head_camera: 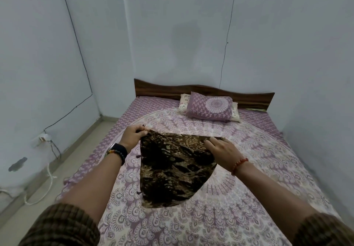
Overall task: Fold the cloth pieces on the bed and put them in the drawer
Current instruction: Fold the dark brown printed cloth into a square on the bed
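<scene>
A dark brown and gold patterned cloth (175,169) hangs over the middle of the bed (249,169), lifted by its top edge, its lower end near the sheet. My left hand (134,133) pinches the cloth's upper left corner between thumb and fingers. My right hand (220,150) lies on the upper right part of the cloth with its fingers stretched along the top edge; whether it grips the fabric is hard to tell. No drawer is in view.
The bed has a purple and white mandala sheet and a wooden headboard (203,90). Two pillows (209,107) lie near the headboard. White walls close in on three sides. A strip of floor with cables and a plug (44,137) runs along the bed's left.
</scene>
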